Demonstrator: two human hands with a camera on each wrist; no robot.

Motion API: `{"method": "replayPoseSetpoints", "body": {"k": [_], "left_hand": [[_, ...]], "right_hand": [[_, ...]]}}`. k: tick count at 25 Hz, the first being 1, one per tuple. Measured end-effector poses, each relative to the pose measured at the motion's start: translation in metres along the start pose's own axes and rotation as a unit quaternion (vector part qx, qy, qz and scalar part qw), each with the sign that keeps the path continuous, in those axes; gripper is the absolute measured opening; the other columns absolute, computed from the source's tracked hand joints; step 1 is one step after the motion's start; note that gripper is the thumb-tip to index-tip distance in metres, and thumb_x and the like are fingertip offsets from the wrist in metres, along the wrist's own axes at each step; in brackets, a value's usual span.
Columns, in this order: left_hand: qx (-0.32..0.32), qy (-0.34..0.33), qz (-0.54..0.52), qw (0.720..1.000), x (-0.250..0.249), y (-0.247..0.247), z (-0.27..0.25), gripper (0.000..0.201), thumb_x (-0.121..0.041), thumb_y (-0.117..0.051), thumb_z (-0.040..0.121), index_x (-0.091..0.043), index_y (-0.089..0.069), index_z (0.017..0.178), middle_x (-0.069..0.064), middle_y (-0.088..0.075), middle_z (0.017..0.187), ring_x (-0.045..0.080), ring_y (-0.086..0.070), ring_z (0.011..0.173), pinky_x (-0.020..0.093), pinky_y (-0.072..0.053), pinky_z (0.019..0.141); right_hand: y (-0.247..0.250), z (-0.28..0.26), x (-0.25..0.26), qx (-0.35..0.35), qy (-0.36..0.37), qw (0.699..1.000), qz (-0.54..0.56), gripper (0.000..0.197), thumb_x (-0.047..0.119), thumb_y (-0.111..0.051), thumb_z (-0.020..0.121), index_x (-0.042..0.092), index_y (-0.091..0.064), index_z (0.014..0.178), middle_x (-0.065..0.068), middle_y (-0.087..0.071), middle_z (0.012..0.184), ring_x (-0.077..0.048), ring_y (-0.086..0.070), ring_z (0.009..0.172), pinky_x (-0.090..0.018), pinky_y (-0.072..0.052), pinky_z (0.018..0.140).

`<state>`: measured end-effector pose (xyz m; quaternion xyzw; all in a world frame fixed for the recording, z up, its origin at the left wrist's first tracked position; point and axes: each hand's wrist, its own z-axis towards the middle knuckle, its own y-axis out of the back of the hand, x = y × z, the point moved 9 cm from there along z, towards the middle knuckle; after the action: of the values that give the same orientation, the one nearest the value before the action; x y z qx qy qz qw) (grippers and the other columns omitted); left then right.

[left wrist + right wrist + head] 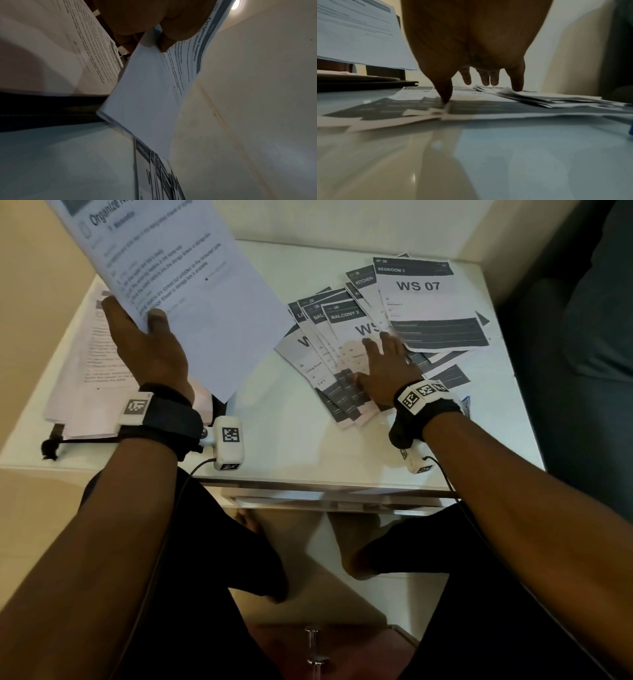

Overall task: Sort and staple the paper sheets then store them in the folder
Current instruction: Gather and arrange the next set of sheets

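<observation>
My left hand point(147, 344) grips a few white sheets headed "Organize Napkins" point(191, 285) by their lower edge and holds them up over the table's left side. In the left wrist view the thumb point(171, 27) pinches those sheets point(150, 88). My right hand point(383, 368) lies flat with spread fingers on a fan of smaller dark-banded sheets point(342, 316) marked "BALCONY 2". Its thumb point(445, 94) presses the paper point(488, 108). A "WS 07" sheet point(421, 292) tops a second fan behind. A black folder point(85, 440) lies under a paper stack point(89, 364).
The white glossy table point(291, 433) has bare surface between the two paper groups and along its front edge. A small blue object point(466, 402) lies right of my right wrist. A dark sofa point(582, 337) borders the table's right side. My legs are below the table.
</observation>
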<state>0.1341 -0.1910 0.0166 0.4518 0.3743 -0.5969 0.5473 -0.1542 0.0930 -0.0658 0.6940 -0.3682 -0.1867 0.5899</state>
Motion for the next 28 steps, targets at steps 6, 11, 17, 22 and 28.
{"method": "replayPoseSetpoints", "body": {"k": [6, 11, 17, 22, 28], "left_hand": [[0.013, 0.012, 0.006, 1.0, -0.004, -0.002, -0.006, 0.027, -0.011, -0.049, 0.093, -0.009, -0.049, 0.121, 0.008, -0.059, 0.122, 0.006, -0.06, 0.102, 0.014, -0.05, 0.087], [0.002, 0.006, -0.002, 1.0, -0.008, 0.0, -0.008, 0.024, -0.008, -0.048, 0.093, -0.015, -0.045, 0.116, 0.005, -0.058, 0.118, 0.0, -0.06, 0.097, 0.013, -0.05, 0.086], [0.012, 0.017, 0.006, 1.0, -0.011, -0.002, -0.012, 0.023, -0.011, -0.05, 0.094, -0.016, -0.045, 0.115, 0.012, -0.06, 0.124, 0.001, -0.061, 0.096, 0.014, -0.051, 0.086], [0.047, 0.039, 0.0, 0.998, -0.015, -0.011, -0.023, 0.031, -0.01, -0.052, 0.097, -0.037, -0.043, 0.111, -0.015, -0.054, 0.119, -0.013, -0.058, 0.102, 0.01, -0.048, 0.089], [0.166, 0.043, -0.035, 0.985, -0.03, -0.048, -0.057, 0.041, -0.008, -0.056, 0.098, -0.028, -0.053, 0.133, -0.011, -0.062, 0.129, -0.001, -0.061, 0.117, 0.028, -0.051, 0.104]], "right_hand": [[-0.026, -0.004, 0.04, 0.03, 0.046, 0.998, -0.03, 0.074, 0.068, -0.038, 0.097, 0.037, -0.015, 0.159, -0.003, 0.003, 0.17, -0.029, 0.002, 0.157, -0.07, -0.013, 0.116], [-0.01, -0.001, 0.01, -0.021, -0.038, 0.999, 0.003, 0.059, 0.047, -0.03, 0.106, 0.028, -0.014, 0.16, -0.009, 0.001, 0.17, -0.032, 0.001, 0.156, -0.069, -0.02, 0.116], [-0.025, -0.003, 0.008, 0.002, -0.042, 0.999, 0.013, 0.07, 0.061, -0.029, 0.102, 0.032, -0.004, 0.161, -0.012, 0.006, 0.17, -0.034, 0.005, 0.156, -0.068, -0.015, 0.118], [-0.03, -0.013, 0.015, 0.04, -0.034, 0.999, -0.001, 0.098, 0.084, -0.031, 0.087, 0.029, 0.001, 0.162, -0.007, 0.012, 0.17, -0.031, 0.009, 0.156, -0.07, -0.007, 0.118], [0.021, -0.081, -0.079, -0.13, -0.268, 0.939, 0.173, 0.085, 0.058, -0.048, 0.094, 0.019, -0.013, 0.161, -0.012, 0.0, 0.168, -0.032, 0.001, 0.156, -0.064, -0.017, 0.119]]}}
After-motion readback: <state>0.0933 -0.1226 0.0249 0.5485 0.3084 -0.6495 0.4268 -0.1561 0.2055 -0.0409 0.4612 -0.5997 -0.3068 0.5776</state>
